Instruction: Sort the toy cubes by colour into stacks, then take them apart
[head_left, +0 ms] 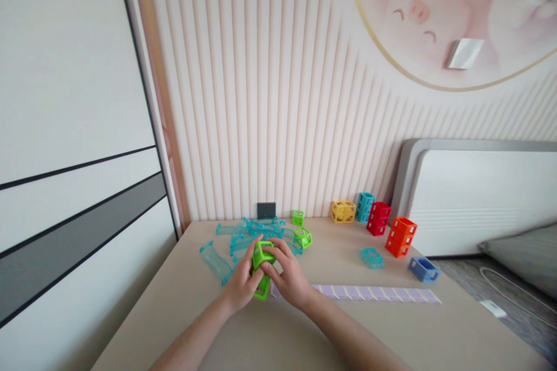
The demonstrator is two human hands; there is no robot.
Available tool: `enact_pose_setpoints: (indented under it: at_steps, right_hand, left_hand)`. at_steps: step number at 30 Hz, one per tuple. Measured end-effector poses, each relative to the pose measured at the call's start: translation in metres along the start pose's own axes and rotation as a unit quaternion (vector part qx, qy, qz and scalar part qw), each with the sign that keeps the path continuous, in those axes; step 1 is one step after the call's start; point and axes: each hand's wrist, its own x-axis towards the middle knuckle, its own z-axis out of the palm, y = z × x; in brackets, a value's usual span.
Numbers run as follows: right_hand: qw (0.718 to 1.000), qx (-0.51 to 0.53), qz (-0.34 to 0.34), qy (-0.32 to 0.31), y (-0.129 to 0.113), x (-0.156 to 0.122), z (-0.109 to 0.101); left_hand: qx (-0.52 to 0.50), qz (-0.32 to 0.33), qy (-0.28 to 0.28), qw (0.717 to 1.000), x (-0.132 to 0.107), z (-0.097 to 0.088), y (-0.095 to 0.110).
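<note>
Both my hands grip green open-frame toy blocks (pixel 262 252) above the near middle of the table. My left hand (pixel 243 278) wraps the left side, fingers closed. From the right, my right hand (pixel 289 278) presses on the top and front with bent fingers. The blocks seem stacked one over another, though my fingers hide where they join. Just beyond lie two loose green cube blocks (pixel 303 237). Clear blue track pieces (pixel 252 235) are heaped behind my hands, and one curved piece (pixel 215 262) lies to the left.
A purple strip (pixel 374 293) runs rightward from my right hand. At the right stand yellow (pixel 343 211), teal (pixel 365 207), red (pixel 378 218) and orange (pixel 401 236) block stacks, with a blue block (pixel 423 269) and a clear blue ring-shaped piece (pixel 371 258). The ribbed wall borders the table's back.
</note>
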Motion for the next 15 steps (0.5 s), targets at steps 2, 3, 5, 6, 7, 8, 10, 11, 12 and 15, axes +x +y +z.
enact_pose_setpoints:
  at_steps: [2,3,5,6,7,8,10,11,12,15]
  right_hand:
    - [1.000,0.006,-0.009,0.011,0.007,-0.002,0.006]
    - [1.000,0.002,-0.014,0.010,0.010,-0.004,0.009]
    - [1.000,-0.016,-0.012,0.009,0.016,-0.007,0.012]
    - [0.999,-0.030,-0.003,0.011,0.018,-0.008,0.013]
    - [0.999,-0.048,0.010,0.014,0.020,-0.009,0.013]
    - [0.997,-0.069,0.024,0.013,0.021,-0.010,0.012]
    - [0.993,-0.112,0.043,0.002,0.023,-0.010,0.009]
    - [0.990,-0.132,0.051,-0.007,0.025,-0.011,0.007]
    - [0.987,-0.150,0.059,-0.014,0.026,-0.011,0.005]
    - [0.979,-0.181,0.090,-0.037,0.029,-0.012,0.002]
  left_hand:
    - [0.080,0.028,-0.036,0.996,0.000,-0.015,0.005]
    - [0.117,0.034,-0.061,0.991,0.000,-0.025,0.005]
    - [0.184,0.062,-0.096,0.976,-0.001,-0.049,0.003]
    - [0.210,0.082,-0.089,0.970,-0.002,-0.061,0.000]
    - [0.228,0.096,-0.068,0.966,-0.002,-0.074,-0.004]
    - [0.242,0.105,-0.023,0.964,-0.003,-0.086,-0.010]
    - [0.276,0.100,0.092,0.951,-0.002,-0.107,-0.022]
    - [0.294,0.090,0.149,0.940,-0.002,-0.116,-0.029]
    - [0.314,0.079,0.191,0.927,0.000,-0.123,-0.036]
    - [0.372,0.034,0.238,0.897,0.004,-0.139,-0.054]
